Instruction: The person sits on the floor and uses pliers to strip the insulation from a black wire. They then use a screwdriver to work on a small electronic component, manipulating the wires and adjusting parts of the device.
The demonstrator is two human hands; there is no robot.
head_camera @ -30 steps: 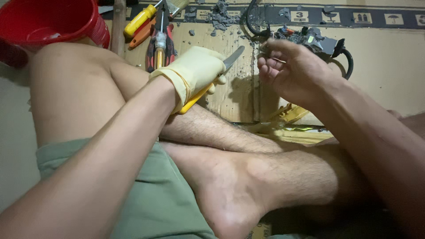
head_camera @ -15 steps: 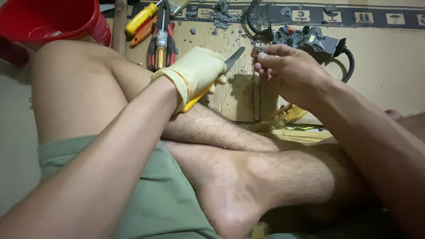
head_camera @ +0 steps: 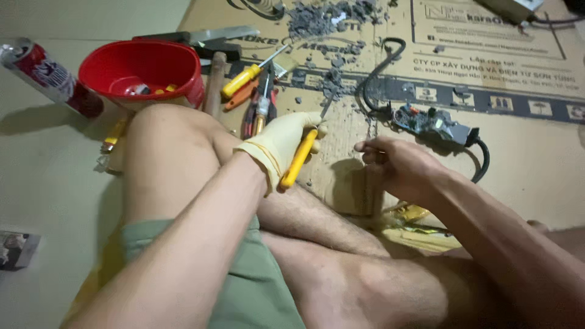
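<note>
Flattened brown cardboard sheet (head_camera: 536,152) on floor, gloved left hand (head_camera: 281,145) gripping yellow-handled utility knife (head_camera: 300,159) above knee, bare right hand (head_camera: 396,166) pinching something too small to identify, black-cabled circuit board (head_camera: 426,120) just beyond, red plastic bowl (head_camera: 143,72) left.

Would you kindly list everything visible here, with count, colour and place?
knife: one, yellow handle, in the gloved left hand
circuit board: one, grey-green, on the cardboard beyond the right hand
cable: one, black, curving from the board
bucket: one, red, by the left knee
can: one, red and silver, lying far left
screwdriver: one, yellow handle, right of the bucket
pliers: one pair, dark and orange, beside the screwdriver
rubble: a pile, grey, top centre
cardboard: one sheet, tan, under everything
left hand: cream glove, gripping the knife
right hand: bare, fingers pinched; contents too small to tell
</note>
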